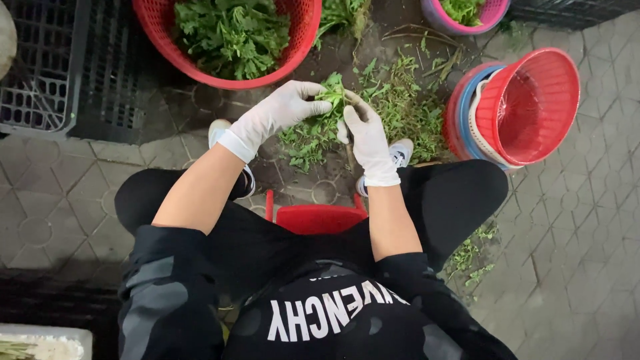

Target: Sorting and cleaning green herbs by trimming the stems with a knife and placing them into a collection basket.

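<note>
Closest to us we see our own black top with white print and our 2 bare forearms reaching forward over our knees in black trousers. Under us, between the legs, shows the edge of a red stool [319, 218]. Our white shoes stand on the grey paving stones [573, 253], one on each side of a heap of green trimmings [393, 110] that lies on the ground in front of us.

Both hands wear white gloves. Our left hand [283, 110] comes from the left, and its fingers are bent together around a small bunch of leafy greens [333, 93]; thumb and fingertips pinch it at the left side. Our right hand [365, 137] meets it from below, with the fingers curled closed on the same bunch near its stems. So the bunch is held in the air between the 2 hands, just above the heap of trimmings.

At the right, near our right knee, lies a stack of round baskets [520, 110] tipped on its side; the inner one is red, and blue and pink rims show behind it. Further away, at the top, stands a big red basket [303, 33] full of the same greens. A pink bowl [493, 13] with greens is at the top right. At the far left are dark plastic crates [60, 73].
</note>
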